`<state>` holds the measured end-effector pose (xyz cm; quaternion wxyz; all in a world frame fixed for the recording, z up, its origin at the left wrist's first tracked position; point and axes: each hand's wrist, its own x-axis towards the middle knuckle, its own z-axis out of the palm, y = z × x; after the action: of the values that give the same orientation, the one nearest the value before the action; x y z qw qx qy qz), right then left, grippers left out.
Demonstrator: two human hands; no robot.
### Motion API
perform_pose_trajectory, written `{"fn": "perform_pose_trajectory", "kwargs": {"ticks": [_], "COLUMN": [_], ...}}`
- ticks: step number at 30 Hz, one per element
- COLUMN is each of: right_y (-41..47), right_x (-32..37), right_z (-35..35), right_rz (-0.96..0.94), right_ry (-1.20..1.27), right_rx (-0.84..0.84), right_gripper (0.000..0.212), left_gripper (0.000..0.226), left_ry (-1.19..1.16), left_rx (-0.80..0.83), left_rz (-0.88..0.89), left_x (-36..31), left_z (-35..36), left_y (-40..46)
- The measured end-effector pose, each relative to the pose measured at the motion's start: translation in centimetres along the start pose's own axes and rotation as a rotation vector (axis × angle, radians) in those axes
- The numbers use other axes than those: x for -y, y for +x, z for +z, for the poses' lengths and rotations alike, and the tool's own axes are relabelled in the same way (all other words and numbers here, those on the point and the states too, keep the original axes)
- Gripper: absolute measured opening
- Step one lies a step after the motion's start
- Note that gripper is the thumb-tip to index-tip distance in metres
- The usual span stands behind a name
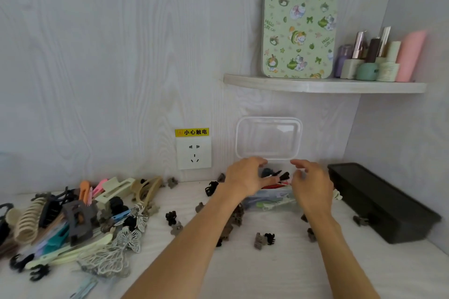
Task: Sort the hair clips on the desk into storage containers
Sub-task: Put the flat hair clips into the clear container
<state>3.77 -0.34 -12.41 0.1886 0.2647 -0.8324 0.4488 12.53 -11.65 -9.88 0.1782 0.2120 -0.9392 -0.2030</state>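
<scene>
Over the clear box [272, 195] at the back of the desk [243, 272], both hands are hovering with fingers spread, left hand [245, 177] and right hand [311, 183] gripping nothing. Small claw clips [264, 239] are lying scattered near the box; they look light, stiff and springy, probably best pinched by the tabs. Bigger clips are heaping in a pile [73, 226] at the left, likely to snag each other. A lid [268, 137] is leaning on the pale wall, a dark bin [381, 201] is sitting at the right, and a shelf [323, 85] is hanging above.
</scene>
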Motion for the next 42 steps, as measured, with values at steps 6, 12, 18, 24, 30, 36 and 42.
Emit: {"fn": "perform_pose_trajectory", "kwargs": {"ticks": [6, 12, 18, 24, 30, 36, 42], "right_y": [-1.4, -3.8, -7.2, -11.5, -15.3, -12.5, -11.9], "right_x": [1.5, 4.7, 10.3, 16.7, 17.7, 14.9, 13.9], "right_z": [1.2, 1.6, 4.0, 4.9, 6.3, 6.6, 6.6], "right_rz": [-0.247, -0.422, -0.556, -0.556, -0.771, -0.839, -0.76], "right_ry": [-0.107, -0.041, 0.027, 0.318, 0.112, -0.15, -0.208], "right_rx": [0.015, 0.023, 0.117, 0.684, 1.044, 0.729, 0.546], "right_gripper": [0.026, 0.022, 0.024, 0.016, 0.045, 0.034, 0.033], "left_gripper": [0.046, 0.033, 0.012, 0.025, 0.043, 0.033, 0.033], "left_ry": [-0.018, -0.029, 0.113, -0.219, -0.181, 0.038, -0.146], "left_rx": [-0.239, -0.279, -0.391, -0.209, -0.069, -0.276, -0.235], "left_rz": [0.024, -0.123, -0.34, -0.199, -0.15, -0.14, -0.162], "left_x": [2.9, 10.3, 18.4, 21.4, 22.1, 21.4, 19.2], "left_z": [-4.0, -8.9, -13.1, -14.6, -13.8, -13.2, -14.5], "left_y": [-5.5, -12.6, -19.2, -22.9, -23.3, -22.9, -24.0]}}
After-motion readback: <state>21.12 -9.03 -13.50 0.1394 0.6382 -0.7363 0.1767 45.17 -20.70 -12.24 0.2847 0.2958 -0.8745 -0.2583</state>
